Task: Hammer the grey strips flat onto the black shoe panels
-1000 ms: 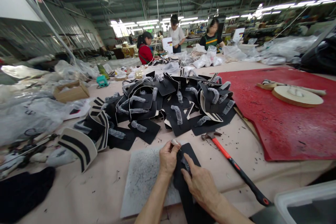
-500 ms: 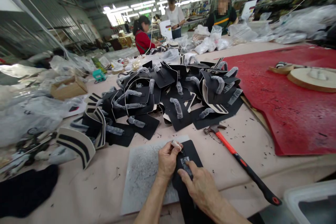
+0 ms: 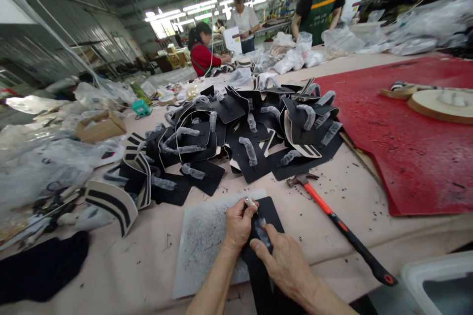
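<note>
My left hand [image 3: 236, 226] is closed, pinching a short pale metal rod [image 3: 251, 202] upright over a black panel [image 3: 271, 206]. The rod's lower end is hidden by my fingers. My right hand [image 3: 287, 261] grips a plastic-wrapped strap [image 3: 261, 231] lying on the same panel, thumb on one side and index finger on the other. The panel rests partly on a scuffed white board [image 3: 197, 246] and runs down toward me beneath my right hand. A claw hammer [image 3: 332, 219] with a red and black handle lies to the right.
Behind my hands is a heap of black panels [image 3: 251, 157] with plastic-wrapped straps. A red sheet [image 3: 410, 157] covers the right, with a tape roll [image 3: 443, 103] on it. Dark cloth [image 3: 44, 268] and plastic bags [image 3: 55, 162] lie left. Several people are at the far side.
The rod in my left hand has tipped slightly, showing its metal end. My right hand stays almost in place. A co-worker at the far right has risen higher in view.
</note>
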`<action>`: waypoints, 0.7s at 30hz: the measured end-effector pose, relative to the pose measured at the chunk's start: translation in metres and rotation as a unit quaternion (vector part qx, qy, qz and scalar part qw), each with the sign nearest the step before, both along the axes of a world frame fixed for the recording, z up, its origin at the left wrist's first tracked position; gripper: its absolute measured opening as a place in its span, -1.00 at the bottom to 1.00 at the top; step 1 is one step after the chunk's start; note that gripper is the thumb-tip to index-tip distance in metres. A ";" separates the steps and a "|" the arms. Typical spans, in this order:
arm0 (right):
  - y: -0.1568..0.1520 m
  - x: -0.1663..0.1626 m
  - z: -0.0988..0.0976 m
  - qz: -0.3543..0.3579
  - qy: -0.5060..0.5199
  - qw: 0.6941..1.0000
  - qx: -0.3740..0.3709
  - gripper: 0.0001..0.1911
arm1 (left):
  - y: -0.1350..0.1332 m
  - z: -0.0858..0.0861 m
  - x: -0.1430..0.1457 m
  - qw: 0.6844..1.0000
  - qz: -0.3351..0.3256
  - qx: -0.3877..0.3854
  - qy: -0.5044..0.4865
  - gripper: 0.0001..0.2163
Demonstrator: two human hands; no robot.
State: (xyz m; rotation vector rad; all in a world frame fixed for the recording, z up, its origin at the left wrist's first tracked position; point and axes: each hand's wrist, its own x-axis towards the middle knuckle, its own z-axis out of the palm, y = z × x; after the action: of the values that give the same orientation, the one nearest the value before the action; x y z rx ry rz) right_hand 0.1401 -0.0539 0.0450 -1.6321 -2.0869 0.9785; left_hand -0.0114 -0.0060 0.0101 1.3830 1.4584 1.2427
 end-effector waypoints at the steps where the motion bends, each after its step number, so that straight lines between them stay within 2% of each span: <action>1: 0.004 0.009 0.003 -0.003 0.018 1.000 0.017 -0.57 | 0.000 0.000 0.000 1.000 -0.005 0.005 0.007 -0.88; 3: 0.015 0.033 0.004 -0.036 0.012 0.996 0.087 -0.58 | -0.001 0.001 0.001 0.999 -0.015 0.015 0.025 -0.89; 4: 0.021 0.048 0.003 -0.060 -0.022 0.989 0.133 -0.58 | -0.002 0.001 0.002 0.999 -0.019 0.020 0.032 -0.88; 6: 0.031 0.082 -0.005 -0.101 -0.135 0.963 0.209 -0.63 | -0.003 0.000 0.002 0.998 -0.021 0.031 0.046 -0.88; 7: 0.034 0.099 -0.011 -0.107 -0.192 0.950 0.222 -0.67 | -0.004 -0.001 0.002 0.998 -0.021 0.038 0.051 -0.87; 9: 0.039 0.128 -0.022 -0.119 -0.251 0.942 0.191 -0.80 | -0.005 -0.002 0.002 0.997 -0.022 0.051 0.062 -0.86; 10: 0.040 0.139 -0.026 -0.135 -0.233 0.952 0.144 -0.88 | -0.005 -0.002 0.002 0.996 -0.026 0.057 0.067 -0.86; 12: 0.042 0.152 -0.027 -0.174 -0.127 0.976 0.015 -0.95 | -0.006 -0.002 0.002 0.995 -0.035 0.066 0.072 -0.85; 15: 0.042 0.150 -0.012 -0.181 0.025 0.974 -0.137 -0.91 | -0.007 0.000 0.002 0.993 -0.044 0.080 0.072 -0.85; 17: 0.038 0.137 0.006 -0.166 0.059 0.971 -0.161 -0.83 | -0.007 0.001 0.003 0.992 -0.047 0.087 0.074 -0.85; 19: 0.032 0.120 0.025 -0.170 0.095 0.969 -0.154 -0.70 | -0.008 0.002 0.003 0.991 -0.051 0.091 0.078 -0.85; 21: 0.024 0.104 0.041 -0.164 0.114 0.977 -0.074 -0.59 | -0.008 0.002 0.004 0.991 -0.051 0.094 0.081 -0.85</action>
State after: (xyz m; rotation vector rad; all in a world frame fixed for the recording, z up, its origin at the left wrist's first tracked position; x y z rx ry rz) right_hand 0.2445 -0.0298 0.0857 -1.7677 -1.5661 1.1638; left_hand -0.0076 -0.0144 0.0121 1.6977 1.3876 1.2511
